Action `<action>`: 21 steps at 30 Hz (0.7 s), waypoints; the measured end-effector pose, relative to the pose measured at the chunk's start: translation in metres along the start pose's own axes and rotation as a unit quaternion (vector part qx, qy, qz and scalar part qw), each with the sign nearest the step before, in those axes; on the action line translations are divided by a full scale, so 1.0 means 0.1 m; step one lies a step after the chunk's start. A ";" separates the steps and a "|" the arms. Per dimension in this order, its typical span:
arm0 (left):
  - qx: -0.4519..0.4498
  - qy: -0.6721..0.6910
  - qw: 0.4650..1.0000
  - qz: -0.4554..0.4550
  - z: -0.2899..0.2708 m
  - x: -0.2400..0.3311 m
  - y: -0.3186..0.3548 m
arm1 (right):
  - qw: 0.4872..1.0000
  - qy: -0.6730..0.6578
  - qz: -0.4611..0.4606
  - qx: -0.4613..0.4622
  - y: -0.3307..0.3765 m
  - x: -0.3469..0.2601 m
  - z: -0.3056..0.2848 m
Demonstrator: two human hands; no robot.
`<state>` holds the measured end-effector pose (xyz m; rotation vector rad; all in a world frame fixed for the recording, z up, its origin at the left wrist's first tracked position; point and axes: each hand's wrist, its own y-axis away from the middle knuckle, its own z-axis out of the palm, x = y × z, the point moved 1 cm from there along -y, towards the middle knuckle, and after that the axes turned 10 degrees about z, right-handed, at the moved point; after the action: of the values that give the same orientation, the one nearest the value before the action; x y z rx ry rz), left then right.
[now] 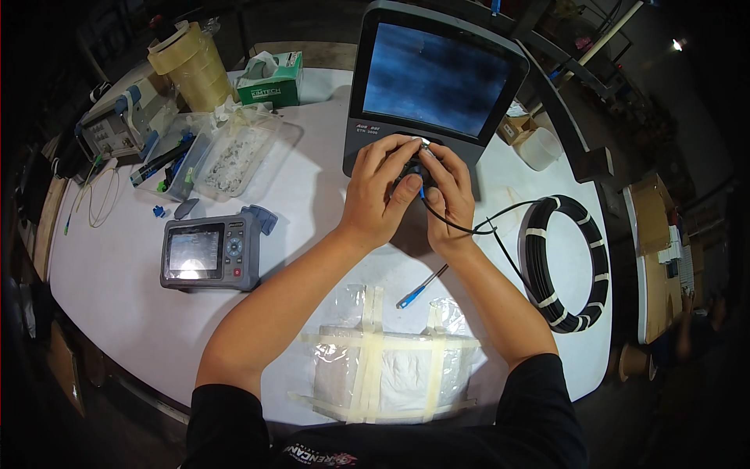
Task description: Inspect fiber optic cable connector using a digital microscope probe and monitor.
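Fingers of both hands meet just under the dark screen of the upright monitor unit (437, 86) — the left hand (380, 195) curls round a small dark connector piece (412, 173), and the right hand (449, 199) pinches it from the other side where the thin black cable (469, 228) enters. Seemingly a plugging-in step, calling for a straight, gentle push. Forearms converge, wrists raised. The cable runs off to a taped coil (566, 262).

A white worktable (109, 281) stands in a dim room, one bright lamp (676, 44) far right.
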<state>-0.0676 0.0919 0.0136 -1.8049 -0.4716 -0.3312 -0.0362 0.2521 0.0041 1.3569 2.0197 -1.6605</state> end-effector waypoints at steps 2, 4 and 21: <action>0.022 0.011 1.000 0.020 0.01 -0.01 0.00 | 1.000 -0.001 0.000 0.000 0.00 0.00 0.00; 0.024 0.014 0.999 0.017 0.01 -0.01 0.01 | 1.000 -0.003 0.001 -0.001 0.01 0.01 0.00; 0.004 0.022 0.996 0.091 -0.01 -0.01 0.06 | 0.990 0.083 -0.113 0.017 0.00 -0.05 -0.04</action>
<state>-0.0656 0.0892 0.0085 -1.8143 -0.2736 -0.2415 -0.0318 0.2529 0.0090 1.3616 2.3267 -1.7316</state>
